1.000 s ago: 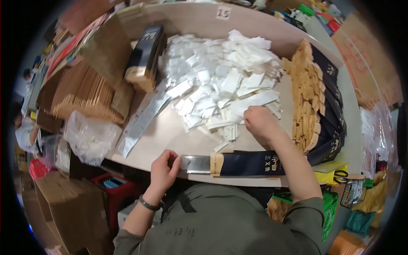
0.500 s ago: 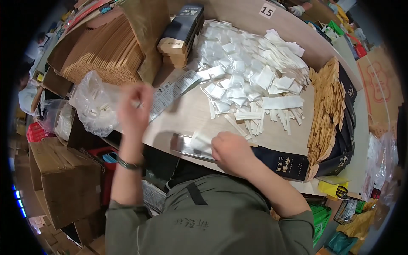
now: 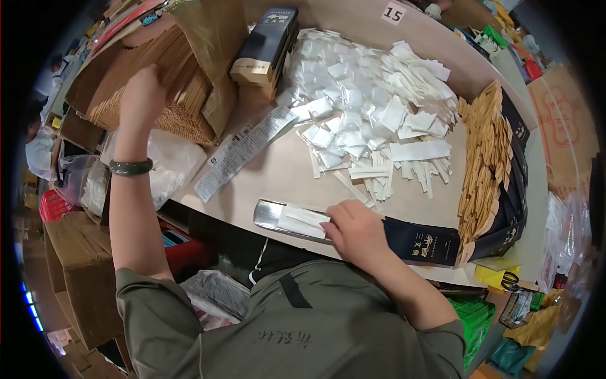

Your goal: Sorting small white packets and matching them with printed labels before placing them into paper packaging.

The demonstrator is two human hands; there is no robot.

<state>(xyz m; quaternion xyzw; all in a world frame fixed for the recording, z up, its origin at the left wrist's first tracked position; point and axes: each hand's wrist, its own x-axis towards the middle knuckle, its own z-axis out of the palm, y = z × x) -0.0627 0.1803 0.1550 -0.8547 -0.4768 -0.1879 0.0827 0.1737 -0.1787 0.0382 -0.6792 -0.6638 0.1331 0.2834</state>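
Your right hand [image 3: 358, 230] is closed around the right end of a flat, matte white packet [image 3: 302, 221], which lies lengthwise on a smooth, shiny silvery strip [image 3: 267, 213] at the near edge of the pale bench [image 3: 237, 205]. To its right lies a flat dark navy sleeve [image 3: 420, 243] with light print. Your left hand [image 3: 144, 98] reaches onto tightly stacked, thin-edged brown paper pieces [image 3: 186, 123] in an open cardboard carton [image 3: 222, 57]; its fingertips blend into them, so you cannot tell whether it grips one. Beyond, glossy and papery white packets spread in a loose heap [image 3: 372, 104], left of a fanned, ragged-edged row of tan-and-navy sleeves [image 3: 483, 164]. Your right hand hides the white packet's far end and the strip beneath; your left forearm partly covers a crinkled clear bag [image 3: 177, 155]. The lens's black rim cuts off the surroundings.
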